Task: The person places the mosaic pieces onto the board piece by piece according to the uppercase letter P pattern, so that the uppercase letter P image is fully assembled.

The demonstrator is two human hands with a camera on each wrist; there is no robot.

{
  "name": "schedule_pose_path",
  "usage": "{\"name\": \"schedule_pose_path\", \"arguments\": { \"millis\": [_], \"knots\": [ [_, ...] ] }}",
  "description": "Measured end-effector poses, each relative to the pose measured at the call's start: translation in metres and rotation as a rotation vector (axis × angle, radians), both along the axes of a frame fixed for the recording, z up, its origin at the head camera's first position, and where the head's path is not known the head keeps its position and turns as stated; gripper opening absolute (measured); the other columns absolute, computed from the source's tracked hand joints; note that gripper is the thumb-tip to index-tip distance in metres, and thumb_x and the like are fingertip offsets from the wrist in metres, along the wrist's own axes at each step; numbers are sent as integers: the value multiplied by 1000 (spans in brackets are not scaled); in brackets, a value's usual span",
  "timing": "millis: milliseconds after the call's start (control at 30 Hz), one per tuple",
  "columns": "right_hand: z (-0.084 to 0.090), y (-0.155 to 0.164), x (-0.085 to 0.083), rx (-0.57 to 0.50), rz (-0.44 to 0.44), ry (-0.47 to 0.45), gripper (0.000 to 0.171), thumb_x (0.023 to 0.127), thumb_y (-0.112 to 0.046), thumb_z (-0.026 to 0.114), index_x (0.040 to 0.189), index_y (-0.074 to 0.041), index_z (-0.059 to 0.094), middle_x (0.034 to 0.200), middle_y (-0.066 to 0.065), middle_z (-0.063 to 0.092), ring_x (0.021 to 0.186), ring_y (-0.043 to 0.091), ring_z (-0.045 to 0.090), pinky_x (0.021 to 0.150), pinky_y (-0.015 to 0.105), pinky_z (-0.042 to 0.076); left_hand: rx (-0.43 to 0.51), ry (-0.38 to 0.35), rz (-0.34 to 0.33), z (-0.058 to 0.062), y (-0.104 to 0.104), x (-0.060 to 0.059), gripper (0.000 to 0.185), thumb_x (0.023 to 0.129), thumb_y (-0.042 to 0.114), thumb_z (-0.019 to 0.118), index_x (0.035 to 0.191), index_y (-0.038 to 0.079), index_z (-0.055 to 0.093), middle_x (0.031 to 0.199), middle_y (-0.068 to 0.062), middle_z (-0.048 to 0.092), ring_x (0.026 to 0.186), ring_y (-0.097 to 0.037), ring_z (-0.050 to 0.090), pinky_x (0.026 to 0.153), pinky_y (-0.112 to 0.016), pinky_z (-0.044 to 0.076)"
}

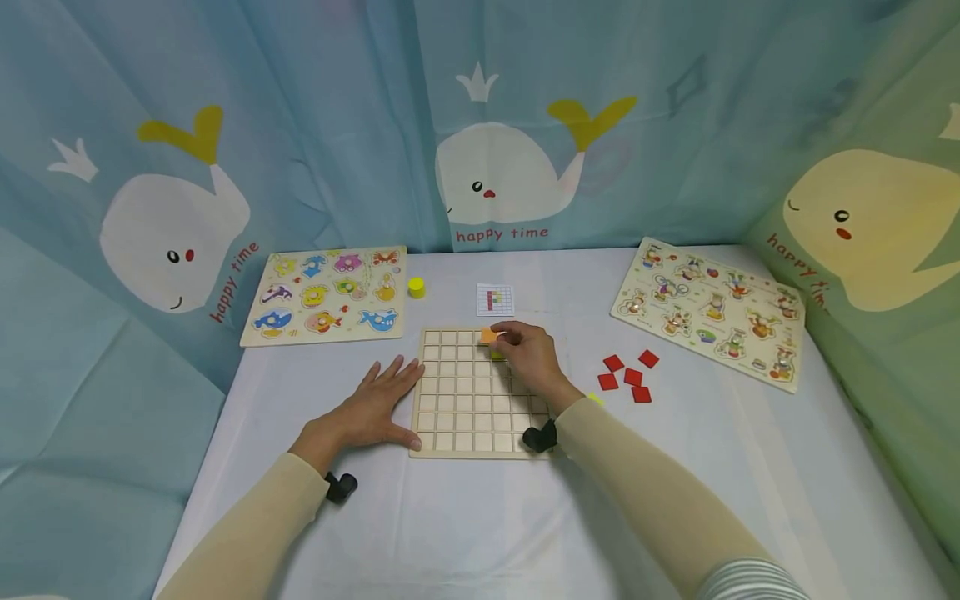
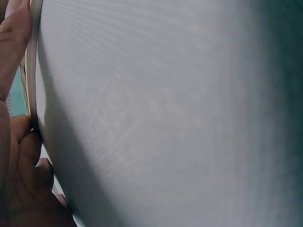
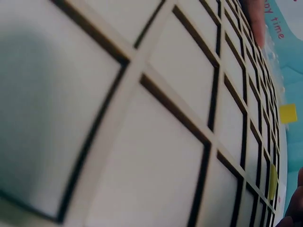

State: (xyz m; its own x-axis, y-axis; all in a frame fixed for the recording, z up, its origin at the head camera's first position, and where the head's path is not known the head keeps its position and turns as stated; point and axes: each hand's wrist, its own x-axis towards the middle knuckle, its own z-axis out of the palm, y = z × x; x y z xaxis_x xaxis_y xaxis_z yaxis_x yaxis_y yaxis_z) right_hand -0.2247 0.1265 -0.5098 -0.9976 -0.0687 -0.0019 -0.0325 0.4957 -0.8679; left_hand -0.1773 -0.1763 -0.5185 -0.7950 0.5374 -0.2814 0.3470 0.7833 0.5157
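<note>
A wooden grid board (image 1: pixel 465 408) lies on the white tablecloth in the middle. My right hand (image 1: pixel 504 338) reaches over its far row and pinches an orange square tile (image 1: pixel 488 336) at a cell there. Under that hand a yellow-green tile (image 1: pixel 497 355) shows in the row below. My left hand (image 1: pixel 390 385) lies flat on the cloth with straight fingers against the board's left edge. The right wrist view shows the grid board (image 3: pixel 165 118) close up with the yellow-green tile (image 3: pixel 273 182) far off. In the left wrist view, fingers (image 2: pixel 16 42) touch the board's edge (image 2: pixel 32 75).
Several red square tiles (image 1: pixel 628 375) lie right of the board. A small pattern card (image 1: pixel 495 299) and a yellow cylinder (image 1: pixel 416 287) sit behind it. Two peg puzzle boards lie at back left (image 1: pixel 326 294) and back right (image 1: pixel 708 310). Whale-print curtains enclose the table.
</note>
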Motion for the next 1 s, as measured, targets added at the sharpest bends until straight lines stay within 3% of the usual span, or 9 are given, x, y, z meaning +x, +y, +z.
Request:
{"name": "schedule_pose_path", "arguments": {
  "millis": [267,600,1000],
  "knots": [
    [-1,-5,0,13,24,18,24,99,-9,73,122,-5,77,105,13,78,96,25,72,78,30,58,-3,0,2,1,1,-1,130,72,61,90,170,14,20,178,-5,16,166,-29,2,134,-53,-6],
    [-3,-8,2,84,52,-15,27,99,-10,72,125,-4,76,113,12,77,104,25,70,89,39,60,2,-1,13,0,2,-1,130,71,61,91,170,15,21,178,-4,16,166,-29,2,134,-52,-6],
    [-8,-8,3,161,81,10,27,96,-13,77,123,-6,78,116,12,73,106,27,66,91,42,57,-3,-4,6,0,1,0,130,72,61,90,170,14,20,178,-4,15,166,-29,1,134,-52,-6]
  ]
}}
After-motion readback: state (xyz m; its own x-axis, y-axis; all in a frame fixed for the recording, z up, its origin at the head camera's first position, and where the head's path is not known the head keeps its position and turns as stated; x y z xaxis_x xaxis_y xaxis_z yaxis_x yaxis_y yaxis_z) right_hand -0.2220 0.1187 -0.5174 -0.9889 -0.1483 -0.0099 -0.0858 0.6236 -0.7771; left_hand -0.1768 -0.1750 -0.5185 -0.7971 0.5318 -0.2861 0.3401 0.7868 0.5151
